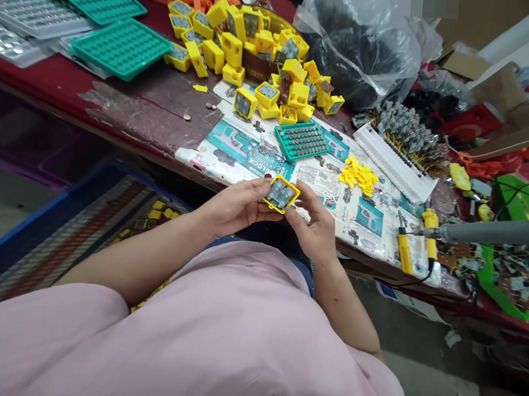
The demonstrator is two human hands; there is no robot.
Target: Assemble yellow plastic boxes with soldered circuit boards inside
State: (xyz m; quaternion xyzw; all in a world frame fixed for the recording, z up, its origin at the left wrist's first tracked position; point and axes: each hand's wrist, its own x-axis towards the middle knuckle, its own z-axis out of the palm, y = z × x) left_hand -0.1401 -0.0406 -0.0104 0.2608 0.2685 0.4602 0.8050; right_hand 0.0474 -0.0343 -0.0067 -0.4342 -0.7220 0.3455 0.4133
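Observation:
Between my two hands, just off the table's front edge, is a small yellow plastic housing (282, 194) with grey parts inside its open face. My left hand (246, 204) grips it from the left, thumb along the upper side and fingers beneath. At its right side, my right hand (313, 222) has thumb and fingers closed on the edge. Beyond the hands, a green tray (301, 142) of small round metal pieces lies on printed cardboard (308, 174). Small flat yellow pieces (359, 176) lie in a pile to its right.
Many yellow housings (233, 49) are heaped at the back around a round container. Green trays (121, 49) are at the far left. A white rack (392, 161), a yellow-handled screwdriver (404, 251) and a soldering iron (430, 232) lie right. A blue crate (34, 220) stands below left.

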